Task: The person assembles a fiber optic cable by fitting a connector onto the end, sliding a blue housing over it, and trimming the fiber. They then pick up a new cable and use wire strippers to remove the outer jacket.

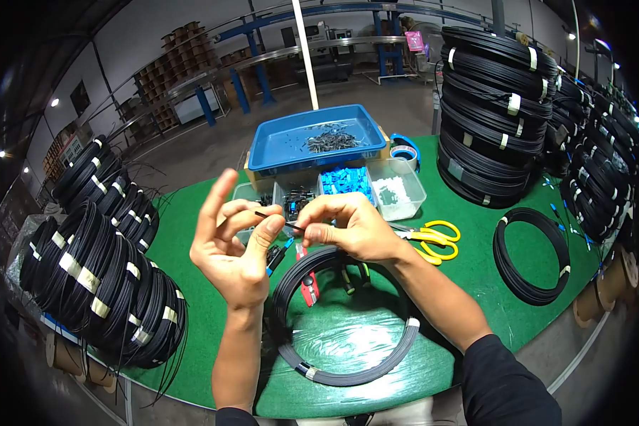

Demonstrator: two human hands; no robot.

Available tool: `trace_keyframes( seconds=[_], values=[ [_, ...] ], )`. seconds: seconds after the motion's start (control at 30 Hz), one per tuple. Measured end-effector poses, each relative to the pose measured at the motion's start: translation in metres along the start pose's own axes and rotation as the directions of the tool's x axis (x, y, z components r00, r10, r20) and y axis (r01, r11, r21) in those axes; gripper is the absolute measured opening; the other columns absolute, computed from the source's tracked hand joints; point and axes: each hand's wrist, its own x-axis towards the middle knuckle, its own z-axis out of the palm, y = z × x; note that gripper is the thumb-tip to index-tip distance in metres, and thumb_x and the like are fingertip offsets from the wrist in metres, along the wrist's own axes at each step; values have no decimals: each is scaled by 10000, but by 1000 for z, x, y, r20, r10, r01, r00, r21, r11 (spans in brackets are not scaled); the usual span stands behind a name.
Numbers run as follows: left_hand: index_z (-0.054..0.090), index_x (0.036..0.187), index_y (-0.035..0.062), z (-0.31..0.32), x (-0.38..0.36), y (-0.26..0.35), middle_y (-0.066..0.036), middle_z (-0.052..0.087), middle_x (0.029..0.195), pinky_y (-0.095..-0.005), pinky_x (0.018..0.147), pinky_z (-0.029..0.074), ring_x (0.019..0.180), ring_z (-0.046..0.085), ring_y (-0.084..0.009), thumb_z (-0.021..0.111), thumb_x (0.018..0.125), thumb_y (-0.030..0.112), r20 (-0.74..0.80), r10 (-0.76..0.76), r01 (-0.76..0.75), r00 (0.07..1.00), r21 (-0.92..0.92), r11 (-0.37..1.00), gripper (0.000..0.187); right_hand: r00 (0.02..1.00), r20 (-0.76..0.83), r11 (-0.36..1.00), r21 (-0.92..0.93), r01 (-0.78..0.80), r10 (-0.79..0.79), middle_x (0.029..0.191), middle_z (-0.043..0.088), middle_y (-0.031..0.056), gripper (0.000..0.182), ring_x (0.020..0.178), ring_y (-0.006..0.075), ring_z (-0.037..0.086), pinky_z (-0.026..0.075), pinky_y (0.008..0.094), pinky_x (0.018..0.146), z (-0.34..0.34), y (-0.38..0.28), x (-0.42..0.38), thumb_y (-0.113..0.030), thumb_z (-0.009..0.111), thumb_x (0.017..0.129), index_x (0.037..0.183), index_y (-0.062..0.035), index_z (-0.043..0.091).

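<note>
My left hand (240, 248) pinches a thin black cable (291, 226) between thumb and a finger, its index finger raised. The cable's short tip pokes out past the left fingertips. The fingers and thumb of my right hand (351, 228) close on the same cable, a little to the right. Below both hands, a taped coil of black cable (387, 370) lies on the green table (227, 383). Inside the coil's ring rests a red hand tool (309, 290), partly hidden by the coil. Yellow-handled scissors (437, 243) lie beside my right wrist.
Clear bins hold blue connectors (344, 183), white pieces (396, 195) and black parts (298, 202). Behind them is a blue tray (263, 153) with black bits. A tape dispenser (406, 150) stands nearby. Cable coils are stacked left (99, 284) and right (497, 121); one coil (500, 255) lies flat.
</note>
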Motion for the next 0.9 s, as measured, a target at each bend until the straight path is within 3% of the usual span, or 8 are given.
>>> trace_keyframes(
  seconds=[0.1,0.2,0.27,0.37,0.5,0.6,0.77,0.9],
  values=[
    [727,1028,-77,-10,8,-9,-156,522,1444,-279,823,530,833,662,-157,802,676,-69,70,121,-113,990,-109,988,360,999,-16,999,37,-32,33,797,679,50,161,722,115,636,520,275,684,-8,-2,-1,-140,724,908,874,16,708],
    [741,937,-89,-11,10,-6,-168,509,1447,-253,783,534,817,656,-157,776,683,-82,24,48,-43,999,-158,986,256,993,44,994,-6,-112,112,791,681,50,150,694,111,629,516,264,664,-23,-16,-2,-130,738,888,862,14,706],
    [592,1248,-112,-20,18,-5,-152,669,1199,-236,754,528,805,645,-160,768,753,-43,-13,48,-50,999,-318,947,530,990,43,990,-58,-130,133,773,681,48,138,673,105,621,513,259,649,-38,-22,-5,-119,738,882,855,13,710],
    [308,1481,-83,-34,27,-3,-112,732,951,-258,804,502,889,646,-179,839,726,34,-38,171,-174,984,-107,979,931,983,16,983,-28,-180,180,770,680,50,157,663,105,615,515,259,639,-53,-35,-10,-129,742,878,837,20,714],
    [285,1523,-2,-25,25,-1,-145,718,1040,-325,973,455,1014,662,-191,878,628,75,284,231,-256,931,52,965,1076,975,28,975,-54,-217,219,769,677,56,164,659,109,617,518,256,642,-55,-40,-12,-125,746,875,834,30,708],
    [308,1507,-16,-10,17,-1,-123,733,964,-322,974,466,971,684,-188,872,570,-18,382,203,-286,902,176,942,1093,966,19,965,-61,-255,257,753,671,55,148,654,107,613,518,250,642,-48,-42,-11,-100,742,872,832,38,704],
    [318,1485,-54,-10,16,-5,-76,736,872,-306,882,527,932,681,-192,761,692,-102,318,102,-135,943,82,988,909,950,2,942,-131,-309,312,744,665,53,137,655,106,608,521,255,642,-46,-42,-10,-79,730,874,816,41,700],
    [289,1501,-41,-32,30,-13,-44,712,770,-289,899,505,913,663,-175,810,767,21,226,131,-137,965,11,991,902,954,11,947,-128,-296,300,739,660,49,142,664,106,608,520,255,641,-55,-39,-11,-82,731,874,810,41,700]
  ],
)
